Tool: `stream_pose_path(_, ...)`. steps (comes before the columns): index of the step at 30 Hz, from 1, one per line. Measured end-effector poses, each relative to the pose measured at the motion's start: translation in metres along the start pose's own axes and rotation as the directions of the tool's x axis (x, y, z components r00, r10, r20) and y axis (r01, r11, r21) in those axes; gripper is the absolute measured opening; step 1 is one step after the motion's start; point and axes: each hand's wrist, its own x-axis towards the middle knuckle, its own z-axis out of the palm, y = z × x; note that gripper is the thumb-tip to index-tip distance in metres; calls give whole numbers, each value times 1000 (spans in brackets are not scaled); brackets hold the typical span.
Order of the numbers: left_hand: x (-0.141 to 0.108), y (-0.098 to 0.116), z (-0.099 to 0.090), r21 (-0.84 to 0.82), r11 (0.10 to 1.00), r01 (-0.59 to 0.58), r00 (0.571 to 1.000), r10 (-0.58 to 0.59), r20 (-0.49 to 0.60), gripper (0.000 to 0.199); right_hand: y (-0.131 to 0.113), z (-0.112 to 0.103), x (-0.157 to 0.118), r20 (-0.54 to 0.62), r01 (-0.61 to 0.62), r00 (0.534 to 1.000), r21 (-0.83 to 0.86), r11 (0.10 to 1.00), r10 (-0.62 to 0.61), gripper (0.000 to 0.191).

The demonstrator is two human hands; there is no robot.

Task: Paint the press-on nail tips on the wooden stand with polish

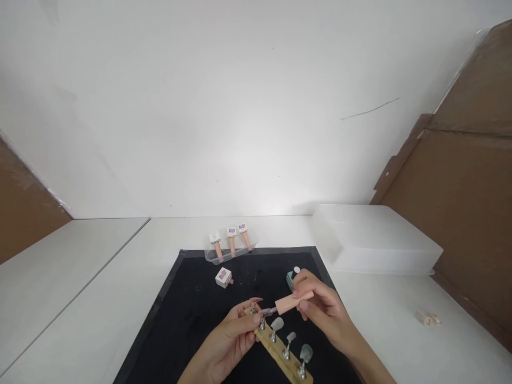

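My left hand (236, 336) grips the upper left end of a wooden strip (276, 350), which carries several metal stands topped with nail tips. The tips nearest the lower right look greyish and glittery. Between thumb and fingers, my right hand (320, 304) holds a peach brush cap (286, 304). Its brush end reaches left to a mauve nail tip (267, 311) close to my left thumb; whether they touch is too small to tell. An open-looking square white bottle (223, 277) lies tilted on the black mat (188, 304).
A clear tray (214, 257) behind the mat holds three bottles with peach caps. A small green bottle (289, 279) stands behind my right hand. At the right are a white box (380, 240) and small cream rings (429, 319). Brown cardboard (472, 224) borders the right side.
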Motion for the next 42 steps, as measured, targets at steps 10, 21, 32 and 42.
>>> stream_pose_path(10, -2, -1, 0, 26, 1000, -2, 1000, 1, 17, 49, -7, 3, 2, 33, -25, 999, -62, 998, 27, 11)
stream_pose_path(21, -5, 0, -4, 47, 999, -24, 1000, 24, 7, 46, -1, 4, 0, 3, -60, 998, 40, 997, 60, 14)
stream_pose_path(32, -11, 3, -1, 63, 998, -8, 1000, 8, 8, 44, 2, 4, 2, -59, -83, 995, 41, 996, 85, 19)
stream_pose_path(42, -8, 2, -1, 38, 999, -25, 1000, 24, 7, 44, -12, 10, 4, 17, -36, 999, -14, 999, 36, 10)
